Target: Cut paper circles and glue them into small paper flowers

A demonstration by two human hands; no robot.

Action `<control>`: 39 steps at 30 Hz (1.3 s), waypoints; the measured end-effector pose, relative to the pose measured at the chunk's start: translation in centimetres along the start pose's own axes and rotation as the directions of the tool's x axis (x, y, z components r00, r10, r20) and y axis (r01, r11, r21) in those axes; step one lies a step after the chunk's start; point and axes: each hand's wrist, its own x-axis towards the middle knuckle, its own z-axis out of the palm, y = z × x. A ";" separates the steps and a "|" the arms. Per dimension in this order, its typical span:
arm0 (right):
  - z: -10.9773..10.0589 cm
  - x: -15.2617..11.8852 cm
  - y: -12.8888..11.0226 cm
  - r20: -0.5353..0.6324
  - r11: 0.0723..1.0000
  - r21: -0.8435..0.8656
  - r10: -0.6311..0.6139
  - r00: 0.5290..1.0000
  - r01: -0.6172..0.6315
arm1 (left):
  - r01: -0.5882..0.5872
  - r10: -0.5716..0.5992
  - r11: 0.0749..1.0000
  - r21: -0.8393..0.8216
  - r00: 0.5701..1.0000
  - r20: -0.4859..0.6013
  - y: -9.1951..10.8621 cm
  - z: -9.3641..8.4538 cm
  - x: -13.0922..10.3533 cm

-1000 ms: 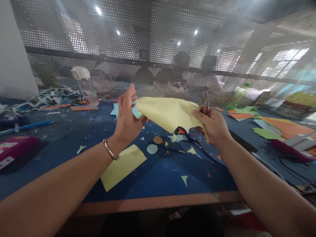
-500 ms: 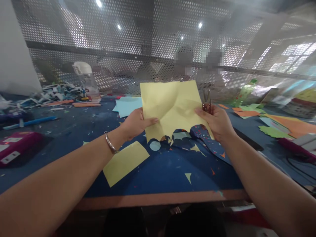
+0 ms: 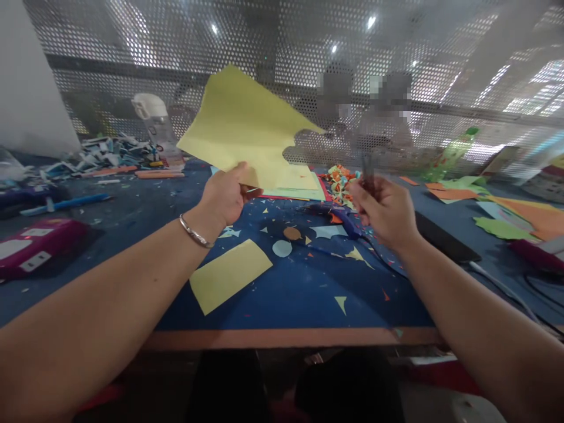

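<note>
My left hand (image 3: 229,194) pinches a large sheet of yellow paper (image 3: 247,123) by its lower edge and holds it up above the table. Rounded bites are cut out of the sheet's right edge. In my right hand (image 3: 383,208) is a pair of scissors (image 3: 368,164), blades upward and blurred, apart from the paper. Below the hands lie a yellow paper rectangle (image 3: 231,276), a pale blue paper circle (image 3: 282,248) and a brown paper circle (image 3: 291,234). A blue corded tool, seemingly a glue gun (image 3: 350,226), rests beside my right hand.
Paper scraps litter the blue table (image 3: 299,299). A clear bottle (image 3: 161,132) stands at the back left near a scrap pile (image 3: 106,155). A purple box (image 3: 42,247) lies left; a black phone (image 3: 445,238) and orange paper (image 3: 520,214) lie right. Perforated metal (image 3: 247,35) closes the back.
My right hand has let go of the yellow sheet and keeps the scissors. My left hand has raised and turned the sheet leftward, uncovering stacked paper and colourful scraps behind.
</note>
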 end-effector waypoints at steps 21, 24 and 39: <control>3.8 -1.1 0.0 0.486 0.920 -0.330 -0.027 0.873 0.212 | -0.163 0.153 0.986 -0.028 0.961 -0.231 2.2 -2.3 2.0; 5.1 0.0 -0.6 0.510 0.901 -0.370 -0.006 0.860 0.226 | -0.217 0.217 0.976 0.030 0.945 -0.242 1.9 -2.3 2.4; 19.7 4.1 -2.9 0.693 0.748 -0.526 0.102 0.714 0.404 | -0.223 0.261 0.964 0.146 0.901 -0.346 3.7 -6.8 4.4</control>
